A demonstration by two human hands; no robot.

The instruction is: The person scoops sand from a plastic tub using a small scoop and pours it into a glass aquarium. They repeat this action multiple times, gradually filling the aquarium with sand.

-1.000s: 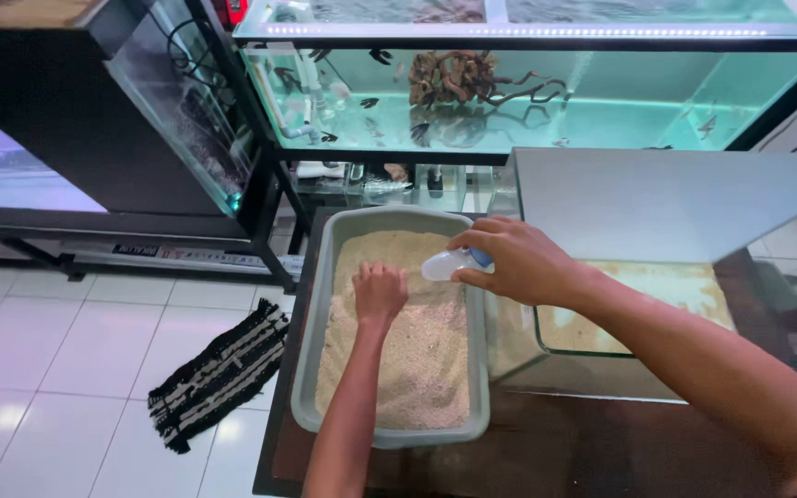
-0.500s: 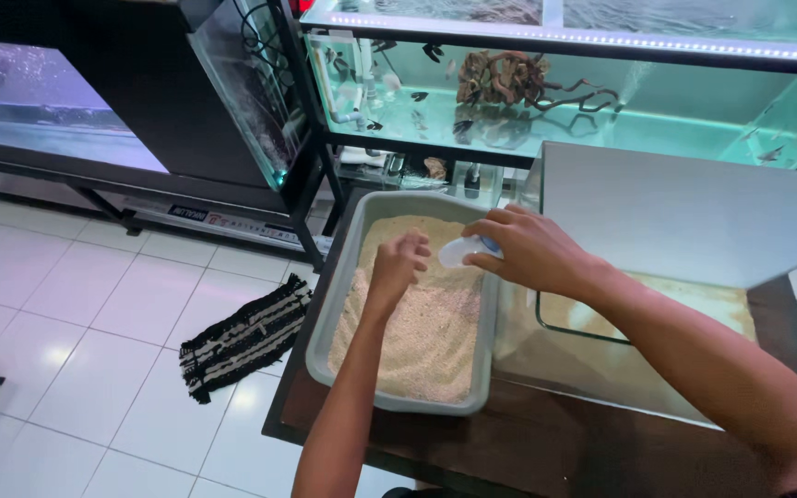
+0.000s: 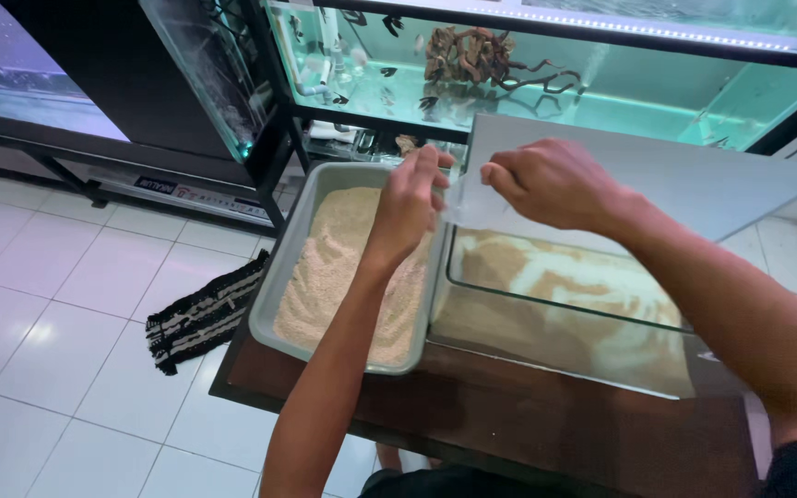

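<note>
My right hand (image 3: 551, 184) grips a small clear plastic cup (image 3: 463, 201) above the near-left corner of a low glass tank (image 3: 472, 295). My left hand (image 3: 408, 207) reaches up from the left, and its fingertips pinch the cup's other side. Below my left forearm a grey plastic tray (image 3: 292, 249) holds pale sand (image 3: 339, 267). A layer of the same sand, uneven and streaked, lies on the tank's floor (image 3: 583, 286). What is in the cup cannot be made out.
Tray and tank stand side by side on a dark wooden table (image 3: 509, 420). A grey panel (image 3: 694, 180) leans behind the tank. Lit aquariums with driftwood (image 3: 477, 55) fill a black rack at the back. A striped black-and-white mat (image 3: 205, 314) lies on the white tile floor.
My left hand has risen out of the sand in the tray and joined my right hand at the cup. Both hands have shifted from over the tray to the tank's edge.
</note>
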